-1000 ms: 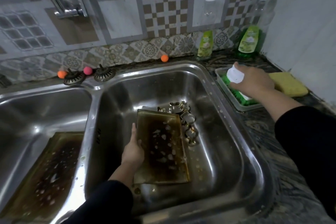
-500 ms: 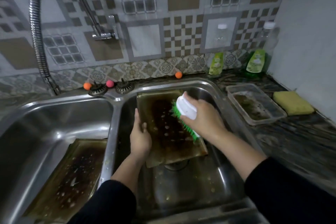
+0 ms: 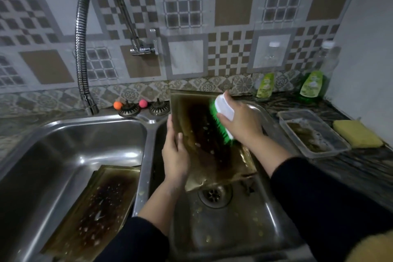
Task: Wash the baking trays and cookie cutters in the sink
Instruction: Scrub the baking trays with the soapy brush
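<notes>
Head view: baking tray (image 3: 204,140) propped upright in right sink basin (image 3: 223,229), long axis running 12 to 6 o'clock; left hand (image 3: 175,153) grips its 9 o'clock edge, right hand (image 3: 240,123) clasps green scrub brush (image 3: 221,119) against upper face, downstroke toward 6 likely next; second tray (image 3: 93,208) waits in left basin
</notes>
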